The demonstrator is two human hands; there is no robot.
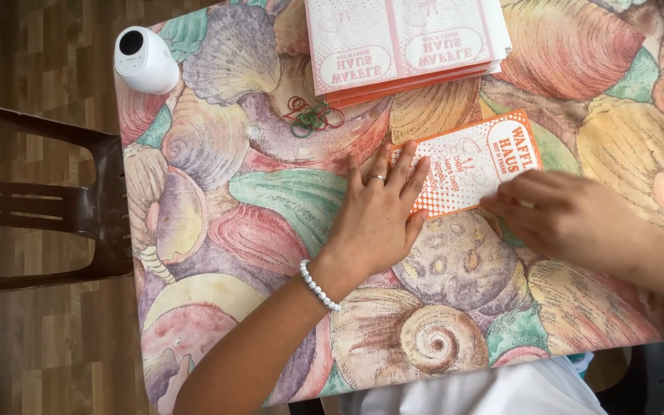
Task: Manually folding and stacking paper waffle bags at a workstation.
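- A flat orange-and-white printed paper sleeve (466,163) lies slightly tilted on the table, just below a stack of like sleeves (405,46) at the far edge.
- The table is covered with a smooth tablecloth (217,200) printed with large seashells in pastel pink, green, lilac and tan.
- The left hand (378,215) lies flat and spread, palm down; its fingertips press on the sleeve's left end. A ring sits on one finger, and a white bead bracelet (319,286) circles the wrist.
- The right hand (570,215) lies loosely curled, fingers together, their tips on the sleeve's lower right edge.
- A small tangle of red and green rubber bands (310,115) lies near the stack.
- A rounded white plastic device (144,60) stands at the table's far left corner.
- A dark brown chair (48,207) stands left of the table on wood-grain flooring.
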